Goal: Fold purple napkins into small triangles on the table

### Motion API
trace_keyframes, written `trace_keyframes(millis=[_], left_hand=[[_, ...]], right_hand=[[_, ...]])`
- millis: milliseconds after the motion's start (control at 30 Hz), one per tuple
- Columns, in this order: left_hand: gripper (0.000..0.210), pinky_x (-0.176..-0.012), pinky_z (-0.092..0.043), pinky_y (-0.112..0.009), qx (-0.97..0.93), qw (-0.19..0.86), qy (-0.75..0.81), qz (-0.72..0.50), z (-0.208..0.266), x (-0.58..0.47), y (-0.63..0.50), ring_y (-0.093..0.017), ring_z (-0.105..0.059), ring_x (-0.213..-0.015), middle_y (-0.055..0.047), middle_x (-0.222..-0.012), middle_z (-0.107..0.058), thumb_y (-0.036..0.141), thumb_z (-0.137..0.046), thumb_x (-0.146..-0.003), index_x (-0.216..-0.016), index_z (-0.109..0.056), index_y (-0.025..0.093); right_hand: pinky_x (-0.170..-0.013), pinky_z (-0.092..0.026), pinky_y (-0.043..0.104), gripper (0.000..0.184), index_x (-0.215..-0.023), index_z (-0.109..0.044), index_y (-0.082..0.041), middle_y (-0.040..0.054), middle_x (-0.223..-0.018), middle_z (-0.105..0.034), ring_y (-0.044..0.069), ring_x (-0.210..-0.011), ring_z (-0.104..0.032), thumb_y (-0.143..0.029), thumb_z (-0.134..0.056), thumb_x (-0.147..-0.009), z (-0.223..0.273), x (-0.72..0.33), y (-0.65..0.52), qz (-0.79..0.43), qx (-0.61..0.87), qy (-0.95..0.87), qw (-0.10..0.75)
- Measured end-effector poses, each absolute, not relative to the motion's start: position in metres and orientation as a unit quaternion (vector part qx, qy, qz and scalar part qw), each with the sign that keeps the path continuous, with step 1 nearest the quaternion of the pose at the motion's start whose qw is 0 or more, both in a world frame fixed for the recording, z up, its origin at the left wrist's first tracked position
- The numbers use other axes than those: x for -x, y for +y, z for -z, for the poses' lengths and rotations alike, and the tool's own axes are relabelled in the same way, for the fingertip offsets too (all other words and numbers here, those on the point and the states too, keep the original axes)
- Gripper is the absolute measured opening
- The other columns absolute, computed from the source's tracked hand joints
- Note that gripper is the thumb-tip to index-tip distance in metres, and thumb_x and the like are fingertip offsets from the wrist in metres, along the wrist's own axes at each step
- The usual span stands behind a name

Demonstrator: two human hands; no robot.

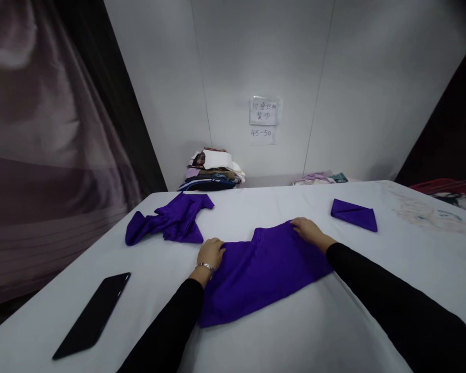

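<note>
A purple cloth napkin (262, 274) lies spread in front of me on the white-covered table, with a raised crease near the middle of its far edge. My left hand (210, 255) is closed on its far left corner, the thumb toward the cloth. At the far right corner, my right hand (307, 230) pinches the edge between thumb and fingers. To the right rests a small purple napkin folded into a flat packet (354, 214). A crumpled heap of purple cloth (176, 217) is beyond my left hand.
A black tablet-like slab (95, 314) lies at the left on the white tablecloth (147, 290). Folded clothes (213, 171) are stacked by the wall, with more cloth (318, 178) farther right. A red basket (442, 184) stands past the right edge; a curtain (50, 155) hangs left.
</note>
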State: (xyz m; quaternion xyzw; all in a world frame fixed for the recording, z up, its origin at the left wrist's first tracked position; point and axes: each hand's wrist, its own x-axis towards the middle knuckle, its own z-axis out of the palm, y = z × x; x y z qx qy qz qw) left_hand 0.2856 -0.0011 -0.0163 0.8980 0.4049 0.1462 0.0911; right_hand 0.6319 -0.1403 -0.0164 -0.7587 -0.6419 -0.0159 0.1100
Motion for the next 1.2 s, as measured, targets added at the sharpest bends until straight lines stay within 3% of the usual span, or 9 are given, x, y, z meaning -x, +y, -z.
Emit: trace_keyframes(millis=[167,400,633,767,900,1100,1200], left_hand=[[0.01,-0.075,-0.039,-0.027,-0.896,0.076,0.42,-0.124,0.018,-0.288,0.008,-0.018,-0.055,-0.084,-0.004,-0.082,-0.06,0.019,-0.054,-0.077,-0.073,-0.063,0.02],[0.007,-0.071,-0.038,-0.026,-0.891,0.072,0.424,-0.148,0.013,-0.285,0.009,-0.016,-0.053,-0.081,-0.002,-0.079,-0.057,0.015,-0.054,-0.073,-0.068,-0.055,0.02],[0.005,-0.075,-0.039,-0.028,-0.869,0.072,0.449,-0.195,-0.007,-0.262,0.017,-0.018,-0.052,-0.087,-0.003,-0.087,-0.059,0.022,-0.055,-0.073,-0.068,-0.054,0.02],[0.005,-0.082,-0.039,-0.032,-0.86,0.085,0.432,-0.258,-0.02,-0.254,0.014,-0.02,-0.052,-0.095,-0.004,-0.099,-0.061,0.022,-0.054,-0.071,-0.066,-0.053,0.021],[0.006,-0.084,-0.039,-0.033,-0.86,0.1,0.407,-0.291,-0.027,-0.253,0.004,-0.02,-0.054,-0.096,-0.003,-0.095,-0.064,0.022,-0.053,-0.068,-0.063,-0.051,0.022],[0.007,-0.088,-0.035,-0.037,-0.89,0.038,0.356,-0.283,-0.032,-0.25,-0.015,-0.021,-0.054,-0.096,-0.004,-0.091,-0.065,0.018,-0.049,-0.07,-0.065,-0.05,0.022],[0.007,-0.088,-0.035,-0.037,-0.894,0.053,0.348,-0.276,-0.031,-0.246,-0.022,-0.021,-0.055,-0.09,-0.004,-0.085,-0.065,0.019,-0.048,-0.073,-0.067,-0.049,0.022]], right_hand=[[-0.078,-0.039,0.025,0.026,-0.094,-0.066,-0.015,0.0106,-0.099,-0.063,0.019,-0.092,-0.057,-0.01,-0.046,-0.077,0.024,-0.643,-0.131,-0.001,0.782,-0.619,0.076],[-0.067,-0.037,0.025,0.022,-0.084,-0.065,-0.014,0.0114,-0.088,-0.064,0.02,-0.082,-0.057,-0.011,-0.044,-0.079,0.024,-0.641,-0.124,0.008,0.802,-0.595,0.058],[-0.073,-0.039,0.028,0.024,-0.087,-0.063,-0.012,0.0139,-0.089,-0.063,0.021,-0.084,-0.057,-0.013,-0.039,-0.085,0.02,-0.637,-0.135,0.028,0.794,-0.6,0.09],[-0.084,-0.038,0.027,0.026,-0.105,-0.059,-0.014,0.0104,-0.106,-0.061,0.019,-0.099,-0.054,-0.017,-0.045,-0.084,0.015,-0.626,-0.128,0.016,0.753,-0.647,0.12],[-0.091,-0.035,0.027,0.034,-0.115,-0.055,-0.016,0.0089,-0.118,-0.057,0.018,-0.108,-0.05,-0.015,-0.049,-0.082,0.017,-0.611,-0.11,0.002,0.717,-0.684,0.134],[-0.077,-0.039,0.027,0.018,-0.085,-0.066,-0.015,0.0081,-0.086,-0.065,0.018,-0.085,-0.056,-0.009,-0.05,-0.076,0.018,-0.597,-0.097,-0.002,0.696,-0.705,0.136],[-0.076,-0.039,0.028,0.018,-0.081,-0.063,-0.015,0.0084,-0.084,-0.062,0.018,-0.083,-0.054,-0.01,-0.046,-0.079,0.012,-0.596,-0.102,0.016,0.692,-0.707,0.149]])
